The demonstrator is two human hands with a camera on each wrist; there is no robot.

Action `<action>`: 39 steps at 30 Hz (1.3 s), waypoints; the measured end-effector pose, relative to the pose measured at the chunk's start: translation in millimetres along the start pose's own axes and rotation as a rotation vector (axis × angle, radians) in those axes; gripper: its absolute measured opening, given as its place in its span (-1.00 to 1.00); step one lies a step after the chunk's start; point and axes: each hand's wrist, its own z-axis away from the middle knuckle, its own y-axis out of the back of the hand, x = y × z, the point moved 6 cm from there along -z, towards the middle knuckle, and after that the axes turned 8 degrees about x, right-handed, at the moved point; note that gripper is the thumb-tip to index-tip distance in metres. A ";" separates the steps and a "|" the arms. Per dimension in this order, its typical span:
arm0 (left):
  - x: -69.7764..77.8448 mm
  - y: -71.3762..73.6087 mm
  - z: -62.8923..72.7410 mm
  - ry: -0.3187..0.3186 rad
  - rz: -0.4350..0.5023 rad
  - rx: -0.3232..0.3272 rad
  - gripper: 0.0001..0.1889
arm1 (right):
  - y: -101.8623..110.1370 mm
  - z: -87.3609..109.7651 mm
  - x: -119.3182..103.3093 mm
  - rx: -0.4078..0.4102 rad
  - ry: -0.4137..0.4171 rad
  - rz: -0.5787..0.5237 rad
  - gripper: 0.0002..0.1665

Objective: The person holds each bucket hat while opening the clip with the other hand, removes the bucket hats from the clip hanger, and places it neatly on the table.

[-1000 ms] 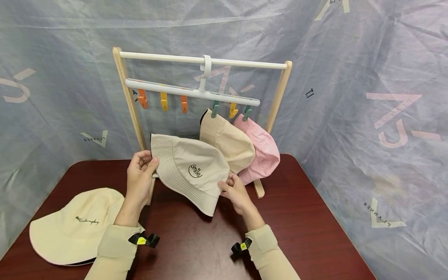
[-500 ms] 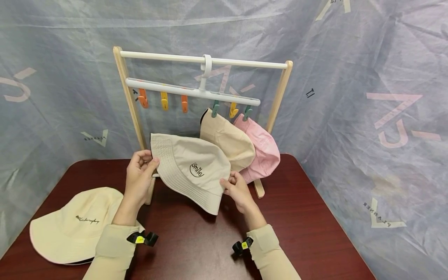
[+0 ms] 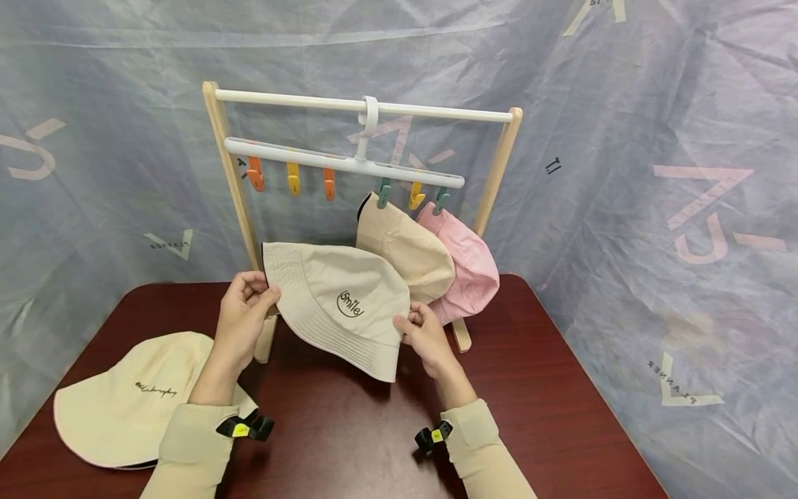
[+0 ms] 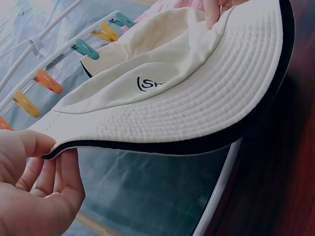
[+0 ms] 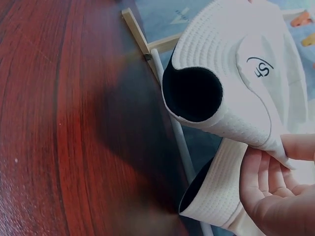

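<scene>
Both hands hold up a light grey bucket hat with "smile" printed on its side and a black lining. The left hand pinches the brim's edge at the hat's left, thumb on the near side. At the crown's right side, the right hand pinches the fabric between thumb and fingers. In the left wrist view the brim stretches away from the left hand. In the right wrist view the brim curls, showing the black lining, above the right hand.
A white hanger with orange, yellow and green clips hangs on a wooden-ended rack. A cream hat and a pink hat hang from green clips at its right. Another cream hat lies on the dark red table.
The left hand has moved slightly left and down with the brim. The right hand has shifted slightly right and up, and the grey hat looks more spread out between them.
</scene>
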 end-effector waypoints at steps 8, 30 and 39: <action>-4.8 4.7 2.6 0.047 -0.046 0.002 -0.77 | 0.9 -0.6 -0.5 -0.011 0.004 0.016 -0.59; -21.3 34.9 16.2 0.126 -0.182 -0.100 -0.73 | -8.1 2.6 -3.8 -0.048 0.011 -0.015 -0.51; -22.3 53.3 23.3 0.167 -0.266 -0.134 -0.69 | -15.9 7.4 -2.2 -0.076 0.002 0.026 -0.45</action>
